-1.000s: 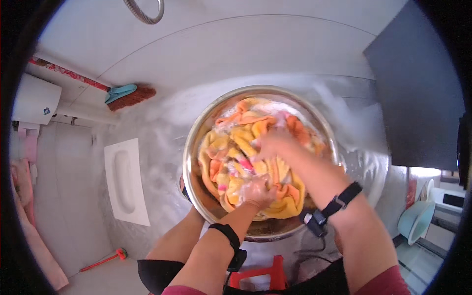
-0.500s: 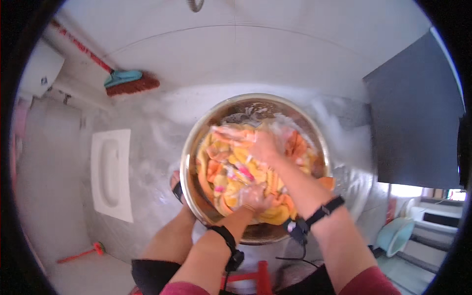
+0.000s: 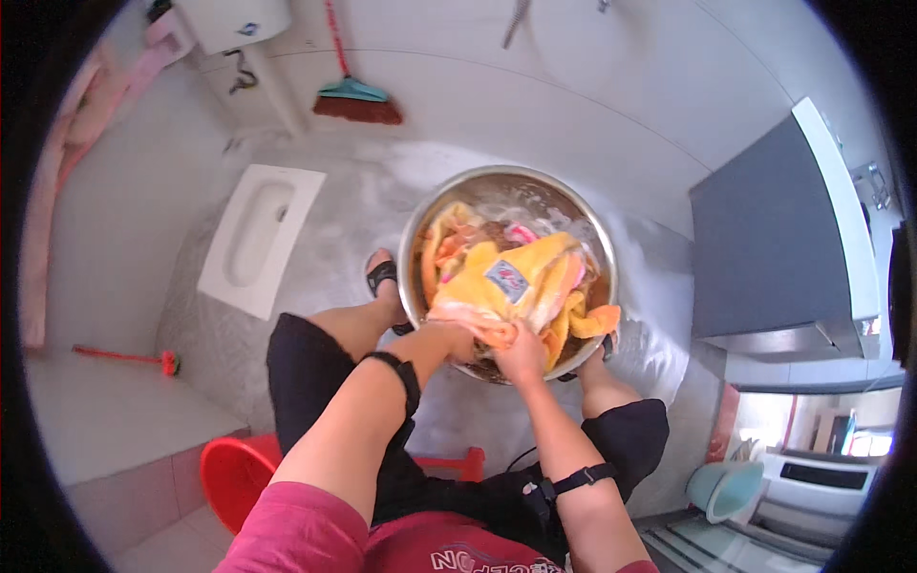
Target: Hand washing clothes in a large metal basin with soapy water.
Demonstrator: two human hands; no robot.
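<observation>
- Left hand (image 3: 458, 341) and right hand (image 3: 522, 355), close together, both clamped on a yellow-orange cloth (image 3: 466, 288) at frame centre.
- Cloth bunched within a round metal basin (image 3: 613, 263), one corner over its right rim.
- White squat pan (image 3: 250, 250), left of centre.
- Broom (image 3: 357, 103), upper left.
- Red bucket (image 3: 229, 482), lower left.
- Grey cabinet (image 3: 769, 239), right.

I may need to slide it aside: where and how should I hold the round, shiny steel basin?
Probably by its rim, coming from the far left: that curved edge shows bare, while the wet yellow-and-orange cloth overlaps the near-right edge and the person's left hand and right hand crowd the near side.
</observation>
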